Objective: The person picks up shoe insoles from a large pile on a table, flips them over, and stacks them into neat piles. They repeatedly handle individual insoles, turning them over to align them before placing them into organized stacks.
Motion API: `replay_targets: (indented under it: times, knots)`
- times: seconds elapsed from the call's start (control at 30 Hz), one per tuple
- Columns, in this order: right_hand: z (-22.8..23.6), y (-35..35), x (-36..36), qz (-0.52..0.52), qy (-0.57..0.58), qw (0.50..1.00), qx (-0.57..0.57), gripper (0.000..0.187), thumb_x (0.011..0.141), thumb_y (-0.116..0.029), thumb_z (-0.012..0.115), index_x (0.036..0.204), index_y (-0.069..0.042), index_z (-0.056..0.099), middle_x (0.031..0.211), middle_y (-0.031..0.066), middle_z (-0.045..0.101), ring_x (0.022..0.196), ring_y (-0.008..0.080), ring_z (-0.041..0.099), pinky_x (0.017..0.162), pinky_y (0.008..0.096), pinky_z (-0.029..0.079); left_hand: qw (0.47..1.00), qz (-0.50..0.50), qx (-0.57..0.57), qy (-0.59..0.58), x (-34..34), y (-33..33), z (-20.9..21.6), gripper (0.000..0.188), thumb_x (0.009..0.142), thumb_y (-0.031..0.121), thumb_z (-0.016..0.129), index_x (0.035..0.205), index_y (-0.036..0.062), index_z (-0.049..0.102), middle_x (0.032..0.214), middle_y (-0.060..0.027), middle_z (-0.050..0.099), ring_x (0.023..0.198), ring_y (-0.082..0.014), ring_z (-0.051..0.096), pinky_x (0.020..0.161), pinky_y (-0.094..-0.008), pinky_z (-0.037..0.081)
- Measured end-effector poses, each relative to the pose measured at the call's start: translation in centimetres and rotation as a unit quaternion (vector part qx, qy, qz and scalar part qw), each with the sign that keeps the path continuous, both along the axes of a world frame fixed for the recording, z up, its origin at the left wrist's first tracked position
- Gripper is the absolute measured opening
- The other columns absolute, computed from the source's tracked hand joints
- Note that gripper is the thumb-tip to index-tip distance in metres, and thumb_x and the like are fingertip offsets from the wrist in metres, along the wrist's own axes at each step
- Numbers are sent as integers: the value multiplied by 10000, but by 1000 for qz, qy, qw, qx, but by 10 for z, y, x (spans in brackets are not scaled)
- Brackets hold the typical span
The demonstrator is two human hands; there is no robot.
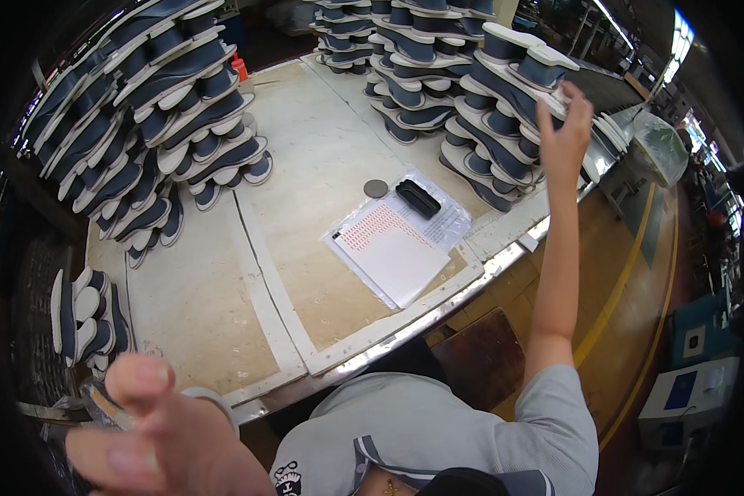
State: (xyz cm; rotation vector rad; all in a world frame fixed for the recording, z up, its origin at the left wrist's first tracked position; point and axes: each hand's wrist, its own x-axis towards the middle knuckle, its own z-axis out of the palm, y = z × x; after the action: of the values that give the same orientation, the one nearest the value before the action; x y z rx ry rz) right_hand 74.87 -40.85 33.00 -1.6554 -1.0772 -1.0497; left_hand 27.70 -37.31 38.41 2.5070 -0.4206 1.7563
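Observation:
My right hand (pixel 567 132) reaches to the upper part of a stack of navy-and-white shoe soles (pixel 492 120) at the table's right edge. Its thumb and fingers are apart beside the end of an upper sole; whether they touch it I cannot tell. Large and blurred at the lower left, my left hand (pixel 161 438) is raised with its fingers apart and nothing visible between them. Past it, a small pile of the same soles (pixel 91 318) sits at the table's left edge.
Tall sole stacks (pixel 182 91) stand at the far left, more (pixel 417 62) at the back. On the pale table (pixel 198 314) lie a printed sheet (pixel 397 256), a black tray-like piece (pixel 418 198) and a grey disc (pixel 375 188). A red-capped bottle (pixel 239 66) stands farther back.

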Motion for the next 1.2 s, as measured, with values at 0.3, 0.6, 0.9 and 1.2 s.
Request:
replay_targets:
  times: [0.3,0.6,0.9,1.2]
  knots:
    - [35,54,101,-228,-73,948,-208,903,702,-538,835,1452,-225,439,1501,91,443,1382,405,422,1130,662,295,988,134,72,33,-9,-5,-21,597,1015,329,524,1552,243,277,1359,-106,406,1348,-334,385,1026,-571,512]
    - [65,16,98,-153,-221,921,-281,703,726,-372,813,1297,-47,563,1197,131,677,1110,284,659,1110,493,414,917,341,-187,90,-15,2,-94,208,872,220,598,1046,143,683,1073,-95,538,1119,-263,445,963,-502,448]
    - [68,-26,10,-9,-370,920,-128,689,646,-207,853,1216,74,587,1114,203,681,1005,377,691,883,393,587,792,107,-561,219,42,33,-166,243,932,125,596,1150,25,637,1167,-143,581,1058,-271,543,938,-371,460]
    - [-17,-40,-157,298,-422,844,-144,374,958,-168,484,1037,162,641,948,263,694,911,369,716,850,446,603,202,-512,-826,122,110,18,-199,796,1021,625,285,1523,8,316,1497,-243,418,1344,-398,466,1173,-542,326]
